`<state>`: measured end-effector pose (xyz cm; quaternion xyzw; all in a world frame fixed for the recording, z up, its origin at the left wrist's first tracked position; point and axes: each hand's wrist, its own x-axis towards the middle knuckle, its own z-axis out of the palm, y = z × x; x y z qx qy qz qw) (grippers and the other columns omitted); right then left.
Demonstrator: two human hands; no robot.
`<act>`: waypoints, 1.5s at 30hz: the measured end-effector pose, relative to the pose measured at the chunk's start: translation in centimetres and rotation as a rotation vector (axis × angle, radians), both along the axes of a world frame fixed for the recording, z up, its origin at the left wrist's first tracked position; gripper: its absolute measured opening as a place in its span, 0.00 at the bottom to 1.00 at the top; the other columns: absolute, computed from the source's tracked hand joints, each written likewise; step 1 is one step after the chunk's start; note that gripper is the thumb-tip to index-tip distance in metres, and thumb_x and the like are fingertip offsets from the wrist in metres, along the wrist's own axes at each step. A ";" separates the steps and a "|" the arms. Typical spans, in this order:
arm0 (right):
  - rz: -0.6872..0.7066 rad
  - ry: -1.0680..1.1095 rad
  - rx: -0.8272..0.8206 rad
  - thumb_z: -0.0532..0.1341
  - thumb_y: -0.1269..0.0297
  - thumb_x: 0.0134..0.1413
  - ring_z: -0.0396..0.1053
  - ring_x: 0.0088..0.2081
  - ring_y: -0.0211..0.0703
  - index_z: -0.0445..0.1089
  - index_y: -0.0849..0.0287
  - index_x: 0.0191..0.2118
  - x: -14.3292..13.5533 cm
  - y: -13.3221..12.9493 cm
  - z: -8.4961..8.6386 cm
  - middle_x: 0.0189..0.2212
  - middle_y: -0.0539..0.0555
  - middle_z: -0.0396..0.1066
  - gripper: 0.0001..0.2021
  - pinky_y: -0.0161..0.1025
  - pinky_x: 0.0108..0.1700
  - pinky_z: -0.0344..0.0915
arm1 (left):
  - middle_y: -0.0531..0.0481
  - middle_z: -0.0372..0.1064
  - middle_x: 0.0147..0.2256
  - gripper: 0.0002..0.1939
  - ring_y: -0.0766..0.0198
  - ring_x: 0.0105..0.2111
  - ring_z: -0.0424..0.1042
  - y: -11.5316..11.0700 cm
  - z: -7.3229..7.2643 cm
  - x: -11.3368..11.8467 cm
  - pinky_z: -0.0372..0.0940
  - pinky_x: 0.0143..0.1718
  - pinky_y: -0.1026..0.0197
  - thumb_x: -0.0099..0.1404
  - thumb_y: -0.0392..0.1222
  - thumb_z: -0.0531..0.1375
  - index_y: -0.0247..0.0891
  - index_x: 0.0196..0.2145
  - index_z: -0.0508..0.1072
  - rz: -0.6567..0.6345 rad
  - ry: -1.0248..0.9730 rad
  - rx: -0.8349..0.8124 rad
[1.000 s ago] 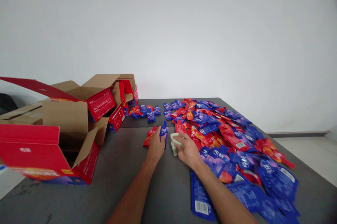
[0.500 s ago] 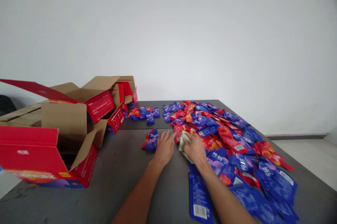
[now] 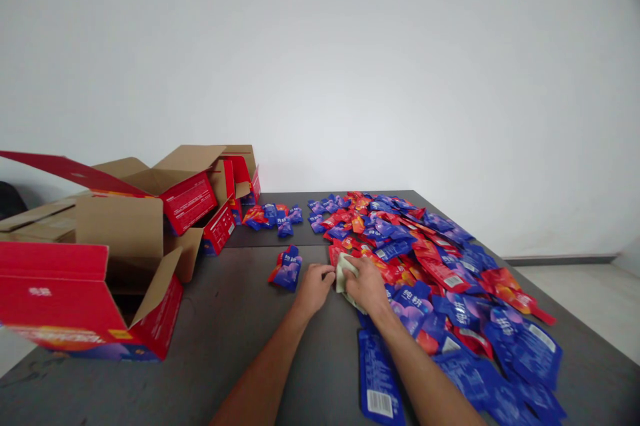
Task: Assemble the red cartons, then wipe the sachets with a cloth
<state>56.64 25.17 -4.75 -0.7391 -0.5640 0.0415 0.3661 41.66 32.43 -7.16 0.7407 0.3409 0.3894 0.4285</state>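
Note:
My right hand (image 3: pixel 366 285) is closed on a pale, folded cloth (image 3: pixel 345 274), pressed down at the left edge of the pouch pile. Just left of the cloth, my left hand (image 3: pixel 315 286) has its fingers curled together, the tips close to the corner of a red pouch (image 3: pixel 334 254). What they pinch, if anything, is too small to make out. Left of that hand a small group of blue and red pouches (image 3: pixel 287 270) rests on the dark table (image 3: pixel 225 346). A blue pouch with a barcode (image 3: pixel 379 373) lies in front of my right forearm.
A large pile of blue and red pouches (image 3: pixel 425 259) covers the table's right side. Open red cartons (image 3: pixel 55 306) with raised cardboard flaps stand along the left. Another small pouch cluster (image 3: pixel 273 216) lies farther back, before a white wall (image 3: pixel 350 66).
My left hand has drawn back from the small pouch group, and its stretched fingers have curled in toward the cloth. My right hand, still with the cloth, has shifted slightly left.

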 end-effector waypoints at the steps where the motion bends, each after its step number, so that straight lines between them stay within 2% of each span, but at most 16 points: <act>1: 0.014 0.016 -0.016 0.59 0.64 0.55 0.72 0.45 0.48 0.75 0.56 0.52 -0.1 -0.1 0.3 0.44 0.59 0.73 0.18 0.42 0.51 0.66 | 0.45 0.77 0.34 0.08 0.54 0.39 0.72 0.1 -0.2 0.0 0.63 0.46 0.55 0.57 0.39 0.60 0.40 0.35 0.77 0.031 -0.031 -0.049; 4: 0.081 0.035 -0.032 0.59 0.64 0.56 0.72 0.45 0.46 0.74 0.56 0.52 -0.7 -0.3 0.9 0.44 0.58 0.73 0.19 0.40 0.52 0.65 | 0.50 0.74 0.28 0.12 0.61 0.29 0.72 0.3 -0.7 0.1 0.63 0.36 0.60 0.53 0.35 0.61 0.37 0.38 0.72 0.113 -0.143 -0.195; 9: 0.222 0.088 0.040 0.60 0.66 0.54 0.72 0.44 0.46 0.76 0.55 0.50 -1.6 -0.4 1.0 0.43 0.56 0.73 0.17 0.41 0.52 0.66 | 0.56 0.68 0.24 0.24 0.67 0.24 0.67 0.3 -0.7 -0.2 0.60 0.29 0.66 0.46 0.29 0.61 0.36 0.44 0.71 0.185 -0.316 -0.355; 11: 0.299 0.123 0.084 0.60 0.67 0.54 0.72 0.44 0.46 0.76 0.55 0.50 -1.9 -0.5 0.9 0.42 0.56 0.72 0.17 0.42 0.51 0.67 | 0.56 0.68 0.24 0.26 0.68 0.24 0.65 0.2 -0.3 -0.5 0.58 0.27 0.66 0.44 0.28 0.60 0.35 0.44 0.73 0.115 -0.366 -0.415; 15: 0.416 0.141 0.145 0.61 0.70 0.54 0.71 0.45 0.46 0.76 0.53 0.50 -2.8 -0.8 1.0 0.43 0.55 0.72 0.17 0.42 0.52 0.67 | 0.50 0.72 0.30 0.29 0.66 0.27 0.67 0.0 0.5 -1.5 0.58 0.27 0.67 0.41 0.27 0.55 0.34 0.43 0.76 -0.124 -0.472 -0.477; 18: 0.460 0.130 0.179 0.60 0.72 0.54 0.71 0.44 0.45 0.75 0.52 0.50 -3.5 -1.2 1.2 0.42 0.54 0.71 0.18 0.42 0.51 0.68 | 0.50 0.74 0.34 0.36 0.66 0.28 0.67 -0.3 1.0 -2.0 0.57 0.27 0.68 0.38 0.25 0.52 0.36 0.48 0.75 -0.189 -0.499 -0.487; 21: 0.433 0.099 0.198 0.59 0.72 0.55 0.70 0.43 0.44 0.75 0.50 0.49 -3.5 -1.1 1.1 0.42 0.54 0.71 0.18 0.41 0.49 0.69 | 0.49 0.75 0.42 0.43 0.64 0.35 0.70 -1.0 1.8 -2.1 0.61 0.32 0.67 0.39 0.24 0.52 0.40 0.55 0.71 -0.248 -0.471 -0.443; 26: 0.210 0.071 0.280 0.57 0.69 0.58 0.69 0.45 0.46 0.74 0.54 0.51 -1.5 -0.2 0.8 0.46 0.57 0.68 0.17 0.45 0.52 0.68 | 0.49 0.70 0.54 0.47 0.55 0.51 0.68 -2.2 3.5 -1.9 0.64 0.48 0.59 0.42 0.23 0.52 0.44 0.62 0.65 -0.369 -0.375 -0.376; 28: 0.152 0.045 0.316 0.56 0.68 0.58 0.69 0.47 0.48 0.74 0.55 0.52 -0.8 0.0 0.9 0.47 0.59 0.67 0.17 0.46 0.54 0.67 | 0.49 0.68 0.56 0.47 0.54 0.54 0.66 -2.5 3.7 -1.9 0.63 0.52 0.57 0.43 0.23 0.52 0.44 0.63 0.64 -0.406 -0.352 -0.360; 30: 0.158 0.016 0.308 0.56 0.68 0.58 0.68 0.48 0.48 0.73 0.55 0.53 -0.8 -0.2 1.2 0.48 0.59 0.66 0.18 0.45 0.54 0.67 | 0.50 0.67 0.57 0.48 0.54 0.54 0.66 -2.5 3.6 -1.8 0.62 0.53 0.56 0.43 0.22 0.52 0.44 0.63 0.63 -0.418 -0.353 -0.359; 34: 0.301 -0.022 0.202 0.57 0.71 0.57 0.69 0.44 0.45 0.72 0.50 0.54 -2.5 -1.2 1.7 0.46 0.56 0.67 0.20 0.41 0.49 0.69 | 0.48 0.69 0.56 0.49 0.55 0.53 0.68 -2.2 3.1 -1.9 0.63 0.51 0.58 0.42 0.22 0.52 0.44 0.63 0.63 -0.370 -0.411 -0.375; 38: 0.429 -0.034 0.128 0.57 0.73 0.54 0.70 0.41 0.43 0.74 0.49 0.49 -4.1 -1.7 1.8 0.42 0.54 0.69 0.19 0.38 0.45 0.69 | 0.47 0.72 0.53 0.44 0.56 0.51 0.70 -1.8 3.2 -2.3 0.63 0.52 0.57 0.43 0.23 0.53 0.43 0.59 0.67 -0.271 -0.498 -0.359; 41: 0.408 0.025 0.139 0.57 0.74 0.54 0.70 0.41 0.43 0.75 0.51 0.49 -4.2 -1.6 1.6 0.42 0.54 0.69 0.19 0.38 0.45 0.68 | 0.47 0.74 0.49 0.40 0.56 0.48 0.72 -1.5 3.4 -2.2 0.64 0.50 0.57 0.43 0.24 0.54 0.42 0.55 0.71 -0.210 -0.530 -0.399; 45: 0.291 0.144 0.217 0.58 0.69 0.57 0.71 0.44 0.45 0.75 0.53 0.50 -3.3 -1.1 1.5 0.44 0.56 0.71 0.17 0.42 0.50 0.67 | 0.46 0.74 0.49 0.39 0.56 0.46 0.73 -1.1 3.1 -2.0 0.66 0.45 0.59 0.40 0.25 0.55 0.41 0.52 0.73 -0.074 -0.574 -0.411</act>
